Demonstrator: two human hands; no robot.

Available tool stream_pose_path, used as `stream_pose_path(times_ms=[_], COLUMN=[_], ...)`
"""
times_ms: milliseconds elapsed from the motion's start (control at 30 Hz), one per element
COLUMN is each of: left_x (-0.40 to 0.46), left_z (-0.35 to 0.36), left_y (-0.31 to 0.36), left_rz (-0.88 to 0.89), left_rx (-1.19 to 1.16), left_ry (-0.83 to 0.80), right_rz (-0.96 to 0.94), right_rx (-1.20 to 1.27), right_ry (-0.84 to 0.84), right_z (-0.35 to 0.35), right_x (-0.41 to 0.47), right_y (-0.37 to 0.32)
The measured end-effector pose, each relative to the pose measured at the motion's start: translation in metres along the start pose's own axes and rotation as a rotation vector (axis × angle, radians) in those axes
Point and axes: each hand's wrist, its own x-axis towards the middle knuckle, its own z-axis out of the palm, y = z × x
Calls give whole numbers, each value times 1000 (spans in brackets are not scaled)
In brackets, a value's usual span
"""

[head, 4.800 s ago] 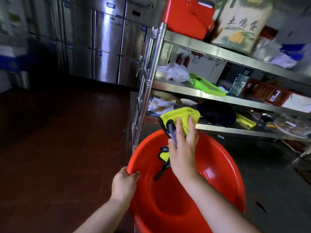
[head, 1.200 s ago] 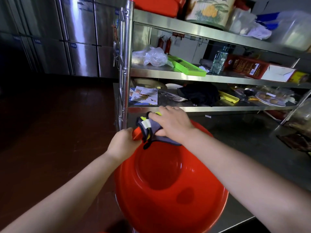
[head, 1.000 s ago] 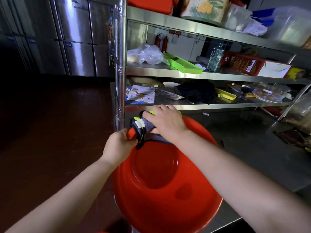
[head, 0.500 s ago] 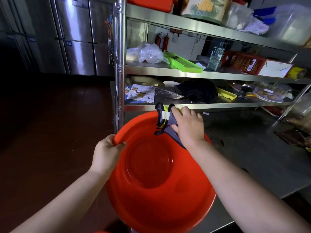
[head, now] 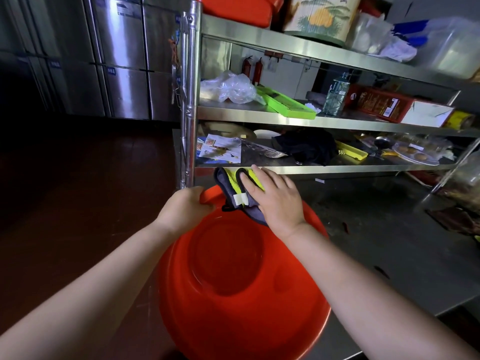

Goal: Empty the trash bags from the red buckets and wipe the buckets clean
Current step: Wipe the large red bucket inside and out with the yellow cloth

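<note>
A large red bucket (head: 241, 302) is tilted toward me at the corner of a steel counter, its bare inside facing the camera. My left hand (head: 185, 209) grips its far left rim. My right hand (head: 272, 198) lies flat, fingers straight, pressing a yellow and grey cloth (head: 235, 188) onto the far rim. A white tag sticks out from the cloth's fold. No trash bag shows inside the bucket.
A steel shelf rack (head: 189, 100) stands right behind the bucket, loaded with a clear plastic bag (head: 228, 87), a green tray (head: 285, 103), a bottle (head: 336, 96), boxes and papers. The steel counter (head: 389, 242) runs right. Steel cabinets (head: 124, 61) and dark red floor lie left.
My right hand has slid the cloth back left along the far rim. My left hand has shifted up the rim toward it. The bucket stays tilted.
</note>
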Motion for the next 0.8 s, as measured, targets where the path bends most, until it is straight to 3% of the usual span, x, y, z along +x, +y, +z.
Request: stream_pose_path(times_ms=[333,500,633,800], left_x=[-6,-11,-11,-14], left_z=[-9,-15,-3,16], left_y=[-14,-21,-8,-9], left_rz=[-81,-125,-82,-219], left_rx=[-71,-65,-39,-347], left_ry=[67,96,84,119], right_rz=[-48,161,327,215], right_rx=[44,-4,-4,-26], right_ry=[46,-193,-302,-398], right_z=[0,-7,-6,1], right_x=[-35,-66,-31,10], right_y=[11,19,11,25])
